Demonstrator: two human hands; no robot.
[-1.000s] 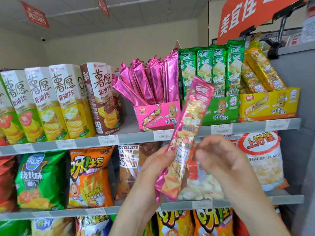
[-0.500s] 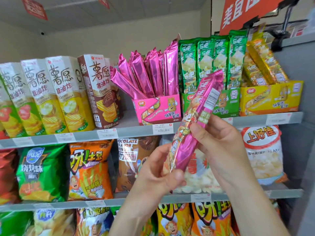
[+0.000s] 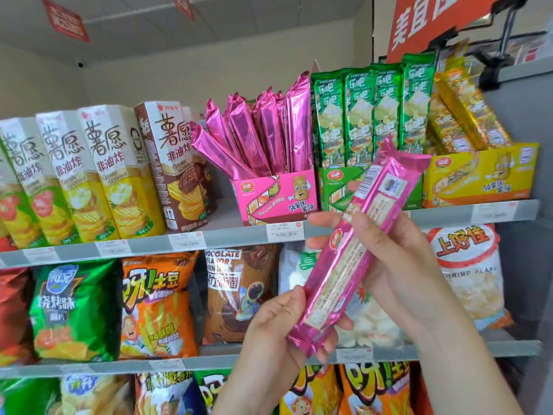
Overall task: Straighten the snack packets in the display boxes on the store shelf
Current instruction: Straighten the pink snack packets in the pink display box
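A: Loose pink packet (image 3: 356, 250)?
B: Long foil stick, barcode side facing out, tilted w/ top end up-right. Left hand (image 3: 275, 330) grips the btm end, right hand (image 3: 398, 265) the middle, just in front of the upper shelf (image 3: 233, 238) edge.
A: Pink box (image 3: 275, 196)?
B: At the shelf's front edge, mid-right. Pink packets (image 3: 257, 133) inside fan out, leaning left; rightmost ones approx upright.
A: Others?
B: Green box (image 3: 335, 187) just right of it, green packets (image 3: 374, 112) upright in a neat row. Yellow box (image 3: 478, 175) at the right end, yellow packets (image 3: 466, 115) leaning left, overlapping.
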